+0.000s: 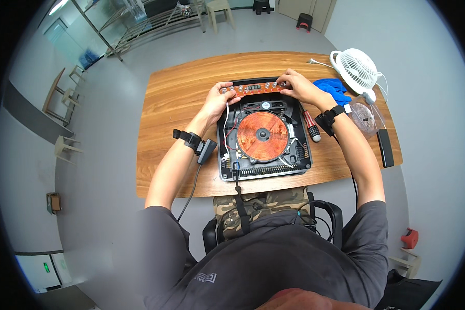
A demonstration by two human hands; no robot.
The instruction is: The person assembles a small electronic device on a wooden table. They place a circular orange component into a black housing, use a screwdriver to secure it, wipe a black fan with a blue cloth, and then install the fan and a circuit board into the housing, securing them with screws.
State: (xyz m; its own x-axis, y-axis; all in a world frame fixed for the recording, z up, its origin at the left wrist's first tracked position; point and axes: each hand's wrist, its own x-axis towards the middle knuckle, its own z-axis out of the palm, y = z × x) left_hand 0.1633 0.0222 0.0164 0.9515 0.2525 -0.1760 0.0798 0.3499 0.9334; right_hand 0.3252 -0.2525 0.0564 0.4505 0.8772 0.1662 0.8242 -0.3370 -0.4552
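On a board [261, 89], left hand [218, 98] and right hand [300, 87] clamp fingers (some perhaps hidden).

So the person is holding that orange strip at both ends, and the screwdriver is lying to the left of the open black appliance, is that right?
Not quite: the screwdriver lies to the right of the open black appliance, as the head view shows. The orange strip is indeed held at both ends.

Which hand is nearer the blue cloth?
Right. The right hand is just left of the blue cloth; the left hand is farther left, at the left end of the orange circuit board.
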